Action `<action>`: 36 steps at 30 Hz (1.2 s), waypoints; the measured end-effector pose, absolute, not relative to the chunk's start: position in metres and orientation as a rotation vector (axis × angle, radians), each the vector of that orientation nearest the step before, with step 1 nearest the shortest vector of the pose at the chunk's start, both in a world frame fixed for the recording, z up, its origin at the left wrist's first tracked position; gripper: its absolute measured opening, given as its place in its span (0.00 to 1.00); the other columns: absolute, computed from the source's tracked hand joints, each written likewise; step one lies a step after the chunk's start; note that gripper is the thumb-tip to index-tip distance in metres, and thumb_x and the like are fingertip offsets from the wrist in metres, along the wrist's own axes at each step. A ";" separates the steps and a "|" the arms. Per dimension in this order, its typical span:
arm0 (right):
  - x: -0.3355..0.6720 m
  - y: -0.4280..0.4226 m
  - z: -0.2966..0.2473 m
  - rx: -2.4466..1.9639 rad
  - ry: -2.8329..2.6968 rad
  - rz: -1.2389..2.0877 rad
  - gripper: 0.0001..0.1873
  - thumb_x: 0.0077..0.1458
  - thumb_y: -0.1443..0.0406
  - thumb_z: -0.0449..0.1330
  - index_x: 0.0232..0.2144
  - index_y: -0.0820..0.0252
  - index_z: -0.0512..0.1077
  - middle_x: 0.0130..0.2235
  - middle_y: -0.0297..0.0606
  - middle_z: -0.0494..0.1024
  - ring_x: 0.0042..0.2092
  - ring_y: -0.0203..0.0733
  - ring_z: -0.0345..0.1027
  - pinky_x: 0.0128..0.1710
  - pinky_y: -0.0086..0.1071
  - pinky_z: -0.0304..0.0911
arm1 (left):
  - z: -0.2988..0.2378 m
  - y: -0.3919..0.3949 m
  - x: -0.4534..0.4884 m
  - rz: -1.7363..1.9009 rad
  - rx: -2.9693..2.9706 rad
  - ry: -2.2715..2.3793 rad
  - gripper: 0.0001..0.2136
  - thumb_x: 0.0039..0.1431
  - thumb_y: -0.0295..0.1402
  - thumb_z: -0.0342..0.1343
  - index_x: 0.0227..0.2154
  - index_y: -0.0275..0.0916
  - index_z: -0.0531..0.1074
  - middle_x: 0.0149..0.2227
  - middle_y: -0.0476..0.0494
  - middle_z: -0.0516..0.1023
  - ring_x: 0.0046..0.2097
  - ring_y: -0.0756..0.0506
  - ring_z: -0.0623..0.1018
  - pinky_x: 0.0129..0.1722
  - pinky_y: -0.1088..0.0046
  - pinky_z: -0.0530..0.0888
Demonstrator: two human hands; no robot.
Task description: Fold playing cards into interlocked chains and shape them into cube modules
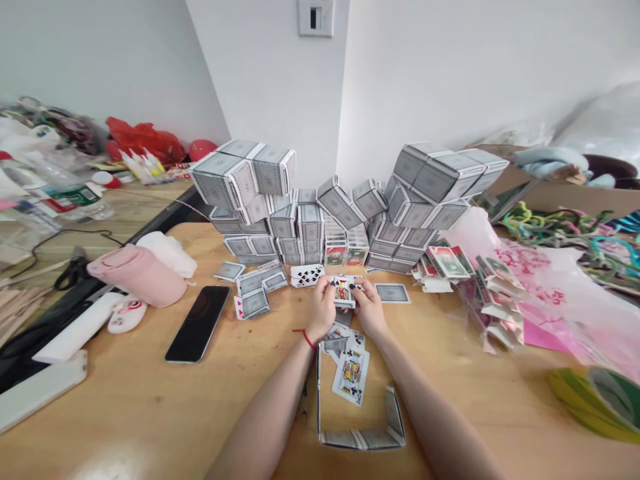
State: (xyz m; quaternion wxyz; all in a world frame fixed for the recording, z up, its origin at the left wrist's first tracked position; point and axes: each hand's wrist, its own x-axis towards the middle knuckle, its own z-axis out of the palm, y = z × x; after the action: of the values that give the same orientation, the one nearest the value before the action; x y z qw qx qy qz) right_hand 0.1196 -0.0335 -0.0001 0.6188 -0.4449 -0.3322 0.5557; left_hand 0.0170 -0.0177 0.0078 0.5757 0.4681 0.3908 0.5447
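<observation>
A face playing card point(344, 291) is pinched between my left hand point(323, 307) and my right hand point(369, 305), its picture side toward me. A patterned strip shows along its lower edge; I cannot tell whether that is a fold or a second card. Below my wrists a king of clubs point(351, 377) lies face up, overlapping other loose cards point(345, 343). Around it stands a low frame of upright folded cards point(361, 439). Just beyond my hands are a face-up spades card point(307, 275) and a face-down card point(393, 293).
Blocks built from grey-backed cards rise in a left stack point(240, 180) and a right stack point(425, 180). Card boxes point(447, 263) lie at right, near yellow-green tape point(600, 400). On the left are a phone point(197, 325), a pink pouch point(143, 275) and folded cards point(255, 302).
</observation>
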 end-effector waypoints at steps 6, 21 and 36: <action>0.119 -0.034 -0.002 -1.014 -0.792 1.298 0.10 0.45 0.61 0.58 0.32 0.56 0.66 0.20 0.26 0.69 0.16 0.33 0.60 0.15 0.26 0.59 | 0.005 -0.018 0.017 1.277 1.077 0.925 0.07 0.52 0.30 0.44 0.32 0.39 0.65 0.26 0.51 0.67 0.18 0.54 0.66 0.14 0.78 0.64; 0.124 -0.036 -0.001 -0.792 -0.617 1.571 0.10 0.45 0.59 0.60 0.29 0.60 0.69 0.25 0.33 0.74 0.24 0.37 0.69 0.19 0.29 0.66 | 0.012 -0.016 0.007 1.385 1.365 1.026 0.09 0.54 0.32 0.42 0.24 0.38 0.65 0.27 0.47 0.69 0.32 0.49 0.69 0.33 0.75 0.65; 0.144 -0.030 -0.013 -0.868 -0.702 1.794 0.07 0.43 0.69 0.65 0.29 0.64 0.72 0.27 0.37 0.78 0.28 0.36 0.73 0.30 0.29 0.72 | 0.013 -0.006 -0.010 1.151 1.418 0.960 0.10 0.51 0.35 0.50 0.27 0.36 0.74 0.30 0.45 0.76 0.34 0.47 0.73 0.34 0.74 0.67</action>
State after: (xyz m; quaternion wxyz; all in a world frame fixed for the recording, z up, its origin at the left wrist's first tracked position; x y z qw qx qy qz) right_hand 0.1437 -0.0301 -0.0132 0.4920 -0.3575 -0.2894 0.7391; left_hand -0.0100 -0.0062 0.0133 0.5134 0.5898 0.3991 0.4788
